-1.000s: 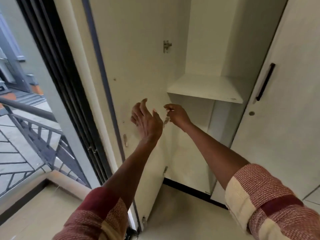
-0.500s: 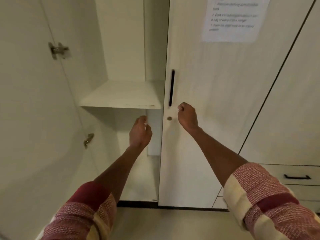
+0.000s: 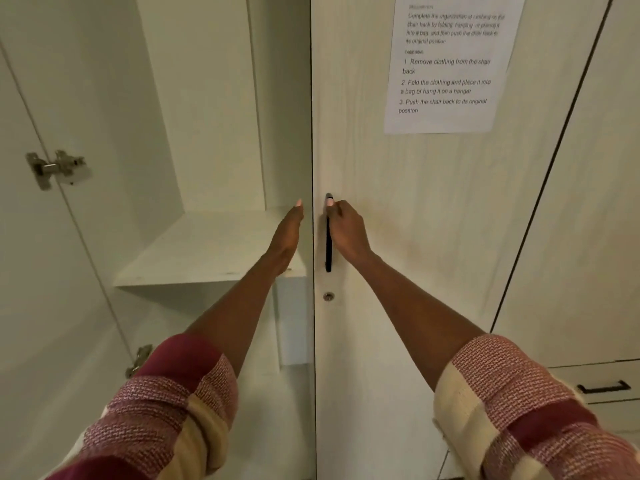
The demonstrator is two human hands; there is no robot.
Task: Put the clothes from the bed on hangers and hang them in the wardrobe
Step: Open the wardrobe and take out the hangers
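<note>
A pale wardrobe fills the view. Its left door (image 3: 38, 271) is swung open, showing a bare shelf (image 3: 207, 247) inside. The door to the right (image 3: 408, 237) is closed and carries a black vertical handle (image 3: 328, 251). My right hand (image 3: 346, 230) is curled around the top of that handle. My left hand (image 3: 289, 233) reaches into the open compartment, fingers straight, at the closed door's edge and holding nothing. No clothes, hangers or bed are in view.
A printed paper sheet (image 3: 446, 64) is stuck on the closed door. A keyhole (image 3: 328, 296) sits below the handle. Metal hinges (image 3: 55, 168) stick out from the open door. At the lower right are drawers with a black pull (image 3: 604, 388).
My view has swung right from the balcony side and closer to the wardrobe. My right hand rose from beside the keyhole and closed on the handle; my left hand rose to the door's edge.
</note>
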